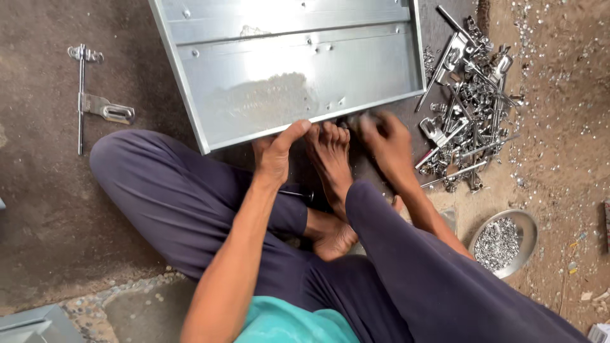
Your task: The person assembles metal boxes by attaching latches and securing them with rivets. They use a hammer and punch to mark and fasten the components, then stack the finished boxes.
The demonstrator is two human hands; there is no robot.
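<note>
A shiny sheet-metal panel with folded edges lies on the ground in front of me. My left hand grips its near edge, thumb on top. My right hand is closed at the same edge a little to the right, blurred, and what it holds is hidden. My bare foot rests between the two hands against the panel's edge. I sit cross-legged in dark trousers.
A heap of metal latches and bolts lies to the right of the panel. A steel bowl of small rivets sits at lower right. A single door bolt lies at far left. Small metal bits are scattered on the dirt.
</note>
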